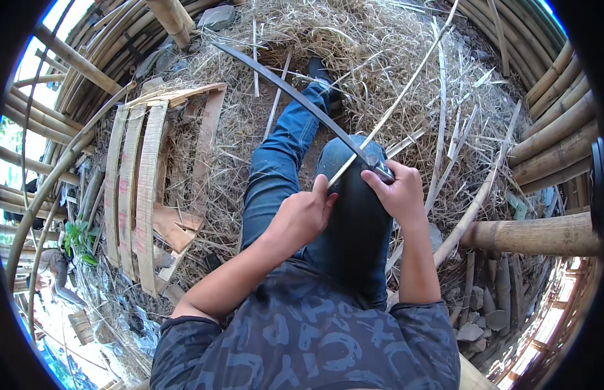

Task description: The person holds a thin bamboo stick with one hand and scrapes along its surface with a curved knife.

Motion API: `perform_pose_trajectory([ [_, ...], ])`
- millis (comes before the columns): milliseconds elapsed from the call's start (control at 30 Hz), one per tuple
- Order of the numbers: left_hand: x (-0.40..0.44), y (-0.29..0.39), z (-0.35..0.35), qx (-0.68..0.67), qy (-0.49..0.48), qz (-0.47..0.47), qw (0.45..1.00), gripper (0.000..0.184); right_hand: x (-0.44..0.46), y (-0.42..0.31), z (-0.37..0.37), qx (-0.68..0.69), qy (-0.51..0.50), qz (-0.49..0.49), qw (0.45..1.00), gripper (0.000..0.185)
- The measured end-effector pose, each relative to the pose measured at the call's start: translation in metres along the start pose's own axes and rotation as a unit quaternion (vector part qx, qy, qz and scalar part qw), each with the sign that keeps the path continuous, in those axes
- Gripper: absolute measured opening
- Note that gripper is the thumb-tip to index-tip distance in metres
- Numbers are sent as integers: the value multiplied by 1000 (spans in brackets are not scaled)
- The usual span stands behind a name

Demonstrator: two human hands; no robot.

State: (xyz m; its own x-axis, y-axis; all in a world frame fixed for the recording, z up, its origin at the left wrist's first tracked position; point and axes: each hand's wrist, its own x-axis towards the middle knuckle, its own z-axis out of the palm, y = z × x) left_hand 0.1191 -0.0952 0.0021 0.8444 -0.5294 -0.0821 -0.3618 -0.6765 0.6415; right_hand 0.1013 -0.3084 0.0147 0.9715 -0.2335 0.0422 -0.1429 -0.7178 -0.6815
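Left hand [300, 218] pinches a bamboo strip [417, 75], seemingly already split slim, one length uncut, finish unclear; right hand [402, 194] grips a long knife [290, 90] crossing it.

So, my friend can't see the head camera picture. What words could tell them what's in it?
A person's right hand holds a long curved blade across a thin strip, held in their left hand above one knee. Straw-like shavings cover the ground, with wooden slats on the left.
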Motion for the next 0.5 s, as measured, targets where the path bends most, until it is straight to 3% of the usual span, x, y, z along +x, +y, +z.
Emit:
perform_pose_trajectory([
  [267, 2, -2, -7, -21, -14, 24, 999, 23, 11, -6, -20, -126, -63, -98, 985, 61],
  [500, 7, -2, -4, -11, -28, 16, 999, 21, 15, -7, -28, -193, -81, -112, 971, 65],
])
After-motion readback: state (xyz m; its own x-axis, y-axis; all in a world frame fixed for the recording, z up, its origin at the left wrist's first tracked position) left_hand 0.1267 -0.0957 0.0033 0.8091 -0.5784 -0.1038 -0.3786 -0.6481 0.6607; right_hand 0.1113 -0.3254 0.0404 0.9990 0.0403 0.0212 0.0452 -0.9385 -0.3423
